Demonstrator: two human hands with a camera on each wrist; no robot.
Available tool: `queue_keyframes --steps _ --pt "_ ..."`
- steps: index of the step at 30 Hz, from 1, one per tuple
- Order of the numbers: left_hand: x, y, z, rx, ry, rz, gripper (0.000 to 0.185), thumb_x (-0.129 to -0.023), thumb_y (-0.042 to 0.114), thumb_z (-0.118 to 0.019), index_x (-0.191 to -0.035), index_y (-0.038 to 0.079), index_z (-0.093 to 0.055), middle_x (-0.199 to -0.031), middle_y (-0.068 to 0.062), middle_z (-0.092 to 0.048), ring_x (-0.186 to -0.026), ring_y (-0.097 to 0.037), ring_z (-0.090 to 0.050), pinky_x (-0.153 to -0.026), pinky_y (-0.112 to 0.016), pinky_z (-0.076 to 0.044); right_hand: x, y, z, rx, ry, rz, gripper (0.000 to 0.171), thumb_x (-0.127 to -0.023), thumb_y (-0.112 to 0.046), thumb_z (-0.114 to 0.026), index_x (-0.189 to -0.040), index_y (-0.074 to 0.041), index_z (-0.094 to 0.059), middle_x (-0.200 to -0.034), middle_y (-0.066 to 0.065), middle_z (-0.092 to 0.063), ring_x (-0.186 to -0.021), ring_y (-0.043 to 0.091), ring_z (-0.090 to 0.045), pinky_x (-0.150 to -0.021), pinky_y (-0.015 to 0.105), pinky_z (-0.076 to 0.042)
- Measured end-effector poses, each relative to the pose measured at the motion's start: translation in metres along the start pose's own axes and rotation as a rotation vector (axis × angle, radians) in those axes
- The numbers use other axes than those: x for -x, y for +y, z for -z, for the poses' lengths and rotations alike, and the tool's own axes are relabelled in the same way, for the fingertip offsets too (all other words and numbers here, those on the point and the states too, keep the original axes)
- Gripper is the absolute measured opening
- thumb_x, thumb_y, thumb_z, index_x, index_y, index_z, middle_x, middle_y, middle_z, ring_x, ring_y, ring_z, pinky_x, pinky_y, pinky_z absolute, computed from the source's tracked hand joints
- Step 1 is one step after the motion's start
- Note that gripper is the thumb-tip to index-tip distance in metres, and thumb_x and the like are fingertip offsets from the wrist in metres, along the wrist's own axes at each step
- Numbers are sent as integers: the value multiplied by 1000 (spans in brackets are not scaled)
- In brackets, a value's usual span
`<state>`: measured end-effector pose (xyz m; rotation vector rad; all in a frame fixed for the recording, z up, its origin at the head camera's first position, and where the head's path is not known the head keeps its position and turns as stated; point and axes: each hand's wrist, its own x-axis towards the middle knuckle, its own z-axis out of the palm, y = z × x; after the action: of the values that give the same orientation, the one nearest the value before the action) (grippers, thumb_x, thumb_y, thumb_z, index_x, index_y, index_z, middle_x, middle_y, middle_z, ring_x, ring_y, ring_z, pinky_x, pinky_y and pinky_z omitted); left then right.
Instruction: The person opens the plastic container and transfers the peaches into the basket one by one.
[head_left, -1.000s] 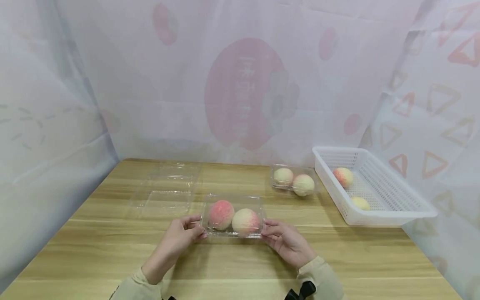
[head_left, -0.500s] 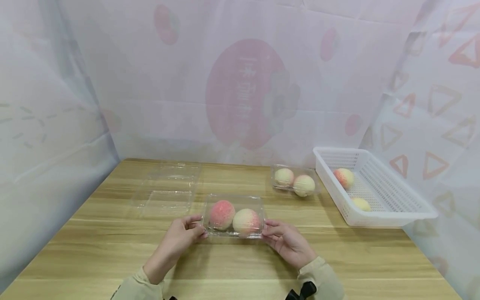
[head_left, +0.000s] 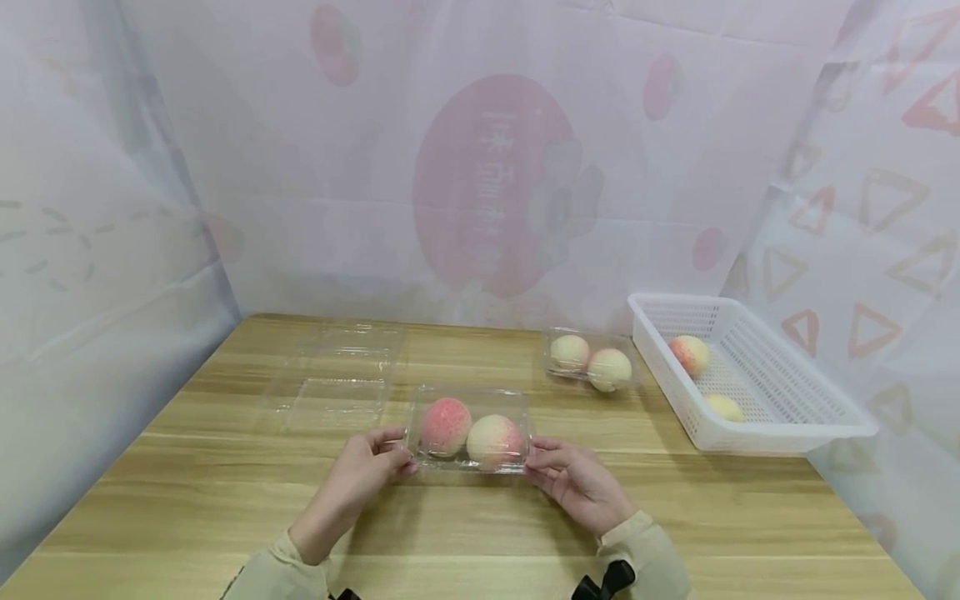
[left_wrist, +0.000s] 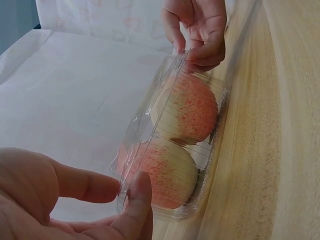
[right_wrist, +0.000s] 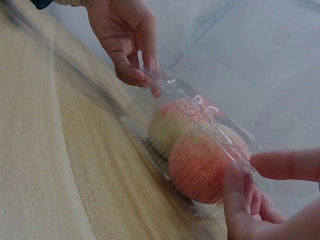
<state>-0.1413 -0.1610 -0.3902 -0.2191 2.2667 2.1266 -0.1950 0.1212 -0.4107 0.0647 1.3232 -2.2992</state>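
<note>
A clear plastic clamshell box, lid down, holds two peaches side by side: a mostly pink-red peach on the left and a cream peach with a pink side on the right. My left hand pinches the box's left end between thumb and fingers. At the opposite end, my right hand pinches the rim the same way. In the left wrist view, thumb and forefinger of the left hand meet at the box's rim. The right wrist view has the right hand gripping the near corner.
An open clear clamshell box lies at the back left of the wooden table. Behind on the right sits another clear box with two peaches. A white perforated basket with two peaches stands beside it, near the right wall.
</note>
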Motion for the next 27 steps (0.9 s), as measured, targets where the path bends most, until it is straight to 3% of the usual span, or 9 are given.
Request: queue_keyframes --steps 4,7,11,15,18,21,27 --pt "2 2 -1 25 4 12 43 -93 -5 -53 -133 -20 -43 -113 -27 -57 -87 -25 -65 -80 -32 -58 2 -3 0 31 -7 -2 45 -91 10 -49 -133 18 -34 -104 16 -58 -93 20 -60 -96 34 -50" --pt "3 5 -1 19 0 17 44 -95 -3 -52 -134 -19 -41 -118 -30 -54 -93 -29 -65 -83 -34 -57 6 -8 1 85 29 24 46 -95 5 -46 -136 19 -31 -108 18 -56 -100 23 -58 -102 39 -46" --pt "3 6 0 -14 -9 11 48 -98 0 -50 -138 -20 -34 -126 -36 -49 -103 -37 -62 -88 -39 -56 11 -16 -4 270 162 166 44 -97 1 -49 -136 18 -36 -120 24 -51 -105 29 -56 -99 43 -48" --pt "3 9 1 -107 -6 0 58 -98 8 -53 -143 -17 -27 -136 -39 -43 -114 -42 -57 -96 -46 -50 13 -25 -17 546 267 353 37 -94 -3 -62 -128 8 -54 -117 19 -55 -102 28 -57 -86 36 -55" --pt "4 10 2 -170 -13 -6 66 -98 17 -58 -147 -14 -24 -143 -36 -38 -127 -44 -46 -105 -53 -40 13 -30 -24 761 236 506 36 -90 -7 -71 -123 1 -61 -116 13 -60 -104 28 -59 -85 36 -55" --pt "4 11 2 -198 -25 -23 71 -97 21 -61 -147 -13 -25 -146 -34 -35 -134 -47 -35 -109 -56 -31 10 -34 -27 951 127 660 40 -87 -12 -76 -124 -3 -62 -121 9 -62 -111 29 -58 -91 38 -53" --pt "4 10 2 -206 -44 -33 71 -97 21 -62 -146 -14 -25 -146 -36 -34 -134 -49 -34 -110 -58 -28 4 -39 -27 1192 -64 893 49 -85 -17 -79 -129 -6 -61 -128 5 -60 -114 22 -57 -95 40 -51"
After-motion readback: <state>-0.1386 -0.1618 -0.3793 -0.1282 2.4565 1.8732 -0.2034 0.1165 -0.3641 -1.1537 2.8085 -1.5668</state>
